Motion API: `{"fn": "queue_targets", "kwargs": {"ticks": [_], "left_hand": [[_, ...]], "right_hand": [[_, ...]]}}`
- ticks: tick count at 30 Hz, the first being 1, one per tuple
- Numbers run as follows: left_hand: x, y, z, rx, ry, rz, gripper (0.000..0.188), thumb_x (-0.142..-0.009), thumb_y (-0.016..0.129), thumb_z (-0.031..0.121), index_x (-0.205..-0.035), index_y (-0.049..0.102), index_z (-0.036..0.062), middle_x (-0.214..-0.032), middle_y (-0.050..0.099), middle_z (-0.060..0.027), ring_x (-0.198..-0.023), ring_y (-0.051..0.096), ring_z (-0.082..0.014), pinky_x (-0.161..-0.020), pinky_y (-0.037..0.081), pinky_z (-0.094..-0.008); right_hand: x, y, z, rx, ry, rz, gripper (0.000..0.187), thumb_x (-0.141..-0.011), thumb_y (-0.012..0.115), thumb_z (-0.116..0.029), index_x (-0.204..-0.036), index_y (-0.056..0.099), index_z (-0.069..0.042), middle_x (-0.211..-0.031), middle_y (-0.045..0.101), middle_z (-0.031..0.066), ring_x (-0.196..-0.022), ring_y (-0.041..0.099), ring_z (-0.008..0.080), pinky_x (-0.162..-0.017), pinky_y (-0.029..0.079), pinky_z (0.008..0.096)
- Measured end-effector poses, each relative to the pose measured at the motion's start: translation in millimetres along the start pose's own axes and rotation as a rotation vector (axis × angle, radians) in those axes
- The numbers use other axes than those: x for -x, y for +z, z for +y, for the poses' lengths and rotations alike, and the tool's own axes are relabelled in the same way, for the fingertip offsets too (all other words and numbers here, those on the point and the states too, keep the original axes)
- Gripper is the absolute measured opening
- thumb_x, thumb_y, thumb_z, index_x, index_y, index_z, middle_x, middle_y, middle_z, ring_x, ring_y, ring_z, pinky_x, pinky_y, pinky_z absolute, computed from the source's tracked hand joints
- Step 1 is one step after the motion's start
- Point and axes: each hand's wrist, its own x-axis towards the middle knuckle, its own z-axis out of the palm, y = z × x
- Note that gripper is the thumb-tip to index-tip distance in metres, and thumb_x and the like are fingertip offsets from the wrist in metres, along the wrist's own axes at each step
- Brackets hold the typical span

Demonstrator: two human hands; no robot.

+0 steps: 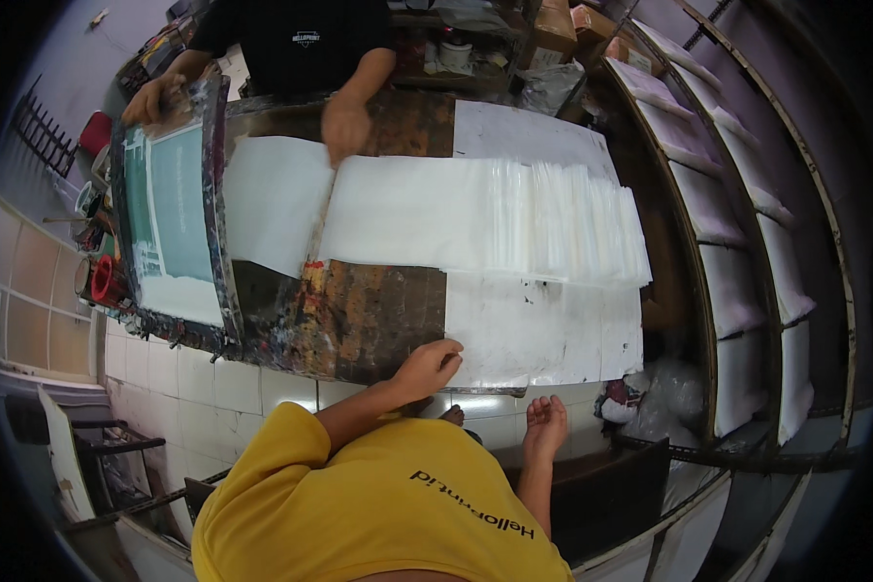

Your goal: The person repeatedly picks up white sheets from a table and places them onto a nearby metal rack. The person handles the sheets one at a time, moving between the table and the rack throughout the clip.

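Note:
My left hand is at the near edge of the worktable, fingers loosely curled and a gap showing between them, with nothing visible in it. It is nearest to the white board on the table's right part. Off the table's edge, my right hand is raised in front of my body, palm up, fingers slightly bent, empty. Beyond my hands lies a long row of overlapping white sheets, fanned closely at its right end. Another white sheet lies left of it.
Across the table, a person in a black shirt grips a raised screen-printing frame with one hand. Their other, blurred hand is at the sheets' edge. Racks holding white sheets stand right. A red container stands left.

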Motion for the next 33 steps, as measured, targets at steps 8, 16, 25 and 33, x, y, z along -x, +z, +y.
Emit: {"fn": "queue_targets", "kwargs": {"ticks": [8, 16, 25, 33], "left_hand": [[-1, -33, 59, -0.262, 0.394, 0.234, 0.023, -0.082, 0.071, 0.011, -0.101, 0.064, 0.0015, -0.09, 0.063, -0.0127, -0.08, 0.064, -0.0304, -0.068, 0.051, -0.0404], [-29, -28, 1, -0.705, 0.115, -0.107, 0.031, -0.078, 0.072, 0.03, -0.086, 0.061, 0.0013, -0.088, 0.06, -0.0144, -0.081, 0.062, -0.0354, -0.07, 0.051, -0.045], [-46, -26, -28, -0.854, 0.204, -0.333, 0.023, -0.08, 0.063, 0.021, -0.077, 0.059, -0.0018, -0.082, 0.062, -0.0218, -0.078, 0.061, -0.042, -0.07, 0.048, -0.0504], [-45, -23, -19, -0.881, 0.515, -0.49, 0.022, -0.084, 0.058, 0.017, -0.077, 0.054, -0.0031, -0.07, 0.06, -0.0236, -0.066, 0.058, -0.0429, -0.064, 0.045, -0.0501]], "right_hand": [[25, -76, 82, 0.02, 0.24, 0.136, 0.02, -0.097, 0.054, -0.016, -0.113, 0.053, -0.005, -0.091, 0.058, 0.0083, -0.081, 0.059, 0.0221, -0.074, 0.051, 0.0348], [38, -56, 83, 0.007, 0.189, 0.092, 0.021, -0.098, 0.052, -0.016, -0.116, 0.053, -0.005, -0.096, 0.059, 0.0089, -0.083, 0.061, 0.0222, -0.075, 0.053, 0.0345], [66, -31, 73, 0.014, 0.079, 0.198, 0.021, -0.101, 0.052, -0.019, -0.117, 0.058, -0.007, -0.099, 0.064, 0.0066, -0.083, 0.065, 0.015, -0.076, 0.056, 0.0295], [147, -20, 103, -0.089, -0.129, 0.179, 0.023, -0.1, 0.05, -0.02, -0.114, 0.056, -0.003, -0.095, 0.062, 0.0067, -0.079, 0.063, 0.0143, -0.067, 0.053, 0.0273]]}}
